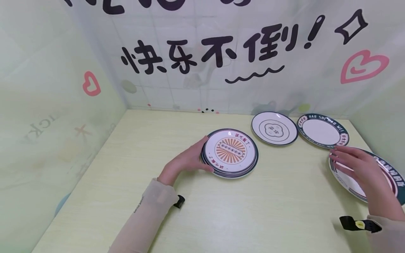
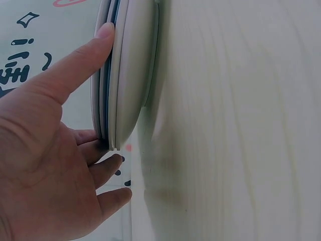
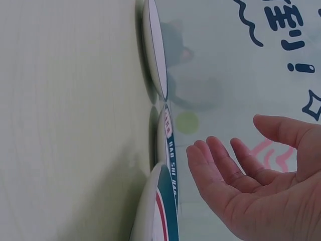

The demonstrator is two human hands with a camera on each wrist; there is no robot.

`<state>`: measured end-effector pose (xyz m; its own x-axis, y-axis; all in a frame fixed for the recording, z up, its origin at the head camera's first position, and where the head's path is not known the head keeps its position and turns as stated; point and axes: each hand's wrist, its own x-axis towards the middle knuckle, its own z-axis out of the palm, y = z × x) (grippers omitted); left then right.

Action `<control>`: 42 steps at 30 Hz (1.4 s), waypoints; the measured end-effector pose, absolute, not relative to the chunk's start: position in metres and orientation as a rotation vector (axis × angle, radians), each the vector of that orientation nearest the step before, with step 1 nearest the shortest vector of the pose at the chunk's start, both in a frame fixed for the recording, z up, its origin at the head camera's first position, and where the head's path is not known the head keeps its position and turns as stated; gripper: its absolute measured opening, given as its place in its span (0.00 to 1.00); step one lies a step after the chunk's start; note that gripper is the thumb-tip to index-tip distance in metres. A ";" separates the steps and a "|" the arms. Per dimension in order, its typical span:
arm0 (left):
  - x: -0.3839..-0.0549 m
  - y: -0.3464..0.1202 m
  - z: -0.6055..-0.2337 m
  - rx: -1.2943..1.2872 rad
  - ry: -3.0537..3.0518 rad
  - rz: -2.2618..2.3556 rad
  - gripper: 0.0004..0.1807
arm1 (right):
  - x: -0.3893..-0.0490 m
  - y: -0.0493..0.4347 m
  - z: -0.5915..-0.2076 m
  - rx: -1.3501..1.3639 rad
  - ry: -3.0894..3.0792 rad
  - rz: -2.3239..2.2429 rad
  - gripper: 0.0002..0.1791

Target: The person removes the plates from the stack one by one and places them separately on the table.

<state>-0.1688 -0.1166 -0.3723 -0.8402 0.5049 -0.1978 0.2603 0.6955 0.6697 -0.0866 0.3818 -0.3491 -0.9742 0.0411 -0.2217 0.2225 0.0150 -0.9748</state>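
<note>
Worktop [image 1: 269, 214] spans the lower scene and carries every plate. Largest among them, the green-rimmed plate [image 1: 388, 171] lies at the right edge. Near the middle sits the stack of plates [image 1: 230, 151], with a dark-rimmed plate [image 1: 322, 130] and a white plate [image 1: 274, 128] side by side at the back. The left hand [image 1: 190, 156] has its grip clamped on the stack's left edge; the right hand [image 1: 360, 167] hangs above the green-rimmed plate, its fingers apart and holding nothing. Smallest, the left thumb [image 2: 75, 65] presses the near rim, opposite the fingers. A good hold should catch the lowest plate too, keep the rims level and squeeze evenly; a one-sided pinch could let upper plates slide.
</note>
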 end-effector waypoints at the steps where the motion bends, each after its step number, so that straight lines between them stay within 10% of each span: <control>1: -0.169 -0.117 -0.372 0.598 2.537 0.926 0.69 | -0.089 0.378 -0.348 0.293 2.148 -2.072 0.07; 33: -0.165 -0.117 -0.375 0.568 2.534 0.938 0.69 | -0.128 0.285 -0.361 -0.009 2.059 -2.065 0.09; 42: -0.164 -0.117 -0.370 0.586 2.540 0.928 0.68 | -0.133 0.267 -0.359 -0.041 2.125 -1.992 0.24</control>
